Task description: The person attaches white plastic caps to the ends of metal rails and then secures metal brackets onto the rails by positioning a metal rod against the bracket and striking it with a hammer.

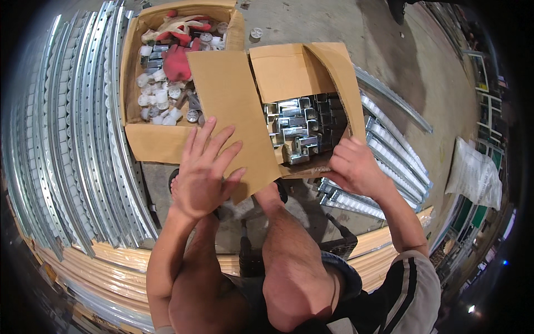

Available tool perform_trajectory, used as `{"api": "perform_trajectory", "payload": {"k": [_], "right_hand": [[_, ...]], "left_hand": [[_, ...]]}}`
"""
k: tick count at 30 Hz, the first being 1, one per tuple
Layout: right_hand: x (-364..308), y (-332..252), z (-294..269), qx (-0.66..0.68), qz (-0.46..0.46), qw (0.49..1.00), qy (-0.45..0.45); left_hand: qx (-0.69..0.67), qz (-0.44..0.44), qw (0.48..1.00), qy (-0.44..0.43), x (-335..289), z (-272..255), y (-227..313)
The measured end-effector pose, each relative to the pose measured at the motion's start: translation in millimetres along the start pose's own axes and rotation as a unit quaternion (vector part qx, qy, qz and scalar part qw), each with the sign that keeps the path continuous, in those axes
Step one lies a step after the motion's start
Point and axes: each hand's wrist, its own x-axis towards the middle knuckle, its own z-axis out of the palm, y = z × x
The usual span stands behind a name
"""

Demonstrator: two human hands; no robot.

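Left hand (203,172), fingers spread flat, presses the long flap (231,111) of the cardboard box (300,72) outward toward 9 o'clock, keeping it clear of the opening. Right hand (353,167) pinches the box's near edge at 3 o'clock, steadying it. Shiny metal brackets (300,131) lie packed inside. A second open carton (150,139) sits at 11 o'clock.

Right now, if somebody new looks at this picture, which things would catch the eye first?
In the middle, the left hand presses flat on a brown cardboard flap while the right hand grips the edge of the open cardboard box of shiny metal brackets. Behind it, at upper left, a second open carton holds white plastic caps and red cloth. Perforated galvanized steel rails lie stacked along the left.
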Motion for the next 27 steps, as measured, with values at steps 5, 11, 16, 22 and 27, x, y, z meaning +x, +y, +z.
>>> {"api": "perform_trajectory", "payload": {"k": [5,11,16,22,27], "right_hand": [[-21,-31,7,-0.045,-0.013,0.999,-0.005],[-38,-82,28,-0.061,0.091,0.993,-0.034],[-44,-93,35,-0.008,0.184,0.98,-0.072],[-48,-99,48,-0.03,0.216,0.974,-0.056],[-43,-95,45,-0.033,0.213,0.975,-0.045]], "left_hand": [[-0.003,-0.003,1.0,-0.005,-1,2,2],[-0.002,-0.011,1.0,-0.007,0,4,5],[-0.006,0.003,1.0,0.013,-1,8,2],[-0.008,0.008,1.0,0.022,0,10,4],[-0.01,0.016,0.999,0.039,-1,12,1]]}}
